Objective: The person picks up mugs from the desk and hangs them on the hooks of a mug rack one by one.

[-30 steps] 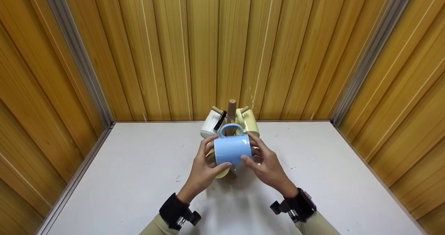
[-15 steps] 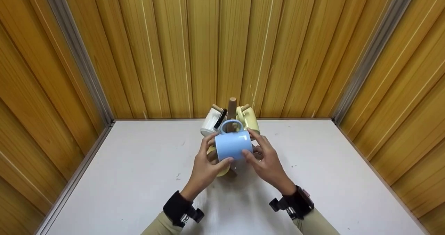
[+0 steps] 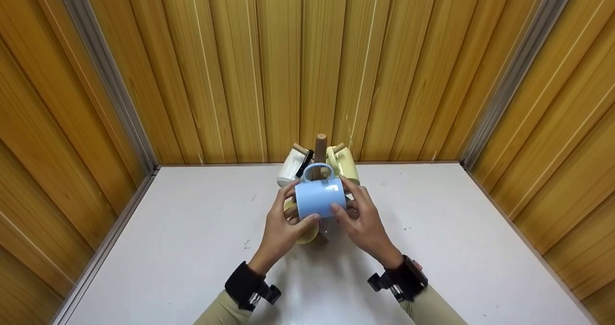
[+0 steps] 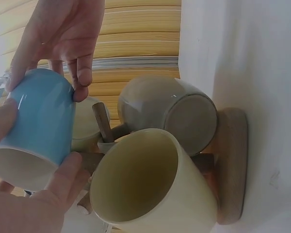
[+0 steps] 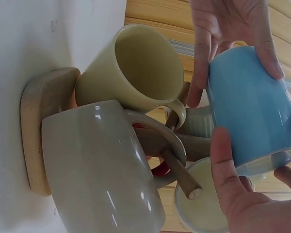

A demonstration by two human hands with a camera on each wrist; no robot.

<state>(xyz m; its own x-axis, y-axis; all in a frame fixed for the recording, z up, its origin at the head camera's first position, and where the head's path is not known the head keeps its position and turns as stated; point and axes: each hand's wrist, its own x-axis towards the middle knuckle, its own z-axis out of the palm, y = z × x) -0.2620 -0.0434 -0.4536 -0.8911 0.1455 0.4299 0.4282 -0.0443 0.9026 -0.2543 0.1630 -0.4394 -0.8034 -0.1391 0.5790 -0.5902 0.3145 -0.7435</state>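
Both hands hold a light blue mug (image 3: 320, 199) on its side, its loop handle pointing up and away. My left hand (image 3: 282, 231) grips one end with thumb along the near wall and fingers beyond. At the other end my right hand (image 3: 369, 225) grips it the same way. Right behind the mug stands a wooden mug tree (image 3: 321, 144). Upper pegs carry a white mug (image 3: 289, 167) with a black handle and a pale yellow mug (image 3: 347, 165). Lower down hang a cream-yellow mug (image 4: 196, 199) and a grey-white mug (image 5: 97, 165). A bare peg tip (image 5: 194, 193) pokes through the grey-white mug's handle.
The tree's wooden base (image 4: 234, 165) rests on a white table (image 3: 192, 224). Wood-look panel walls (image 3: 278, 65) close off the back and both sides, with grey metal strips (image 3: 113, 70) in the corners. Each wrist wears a black strap (image 3: 246, 286) with a small camera.
Both hands and the blue mug have shifted slightly up in the head view, toward the tree's post. The grip stays the same, and the hung mugs have not moved on their pegs.
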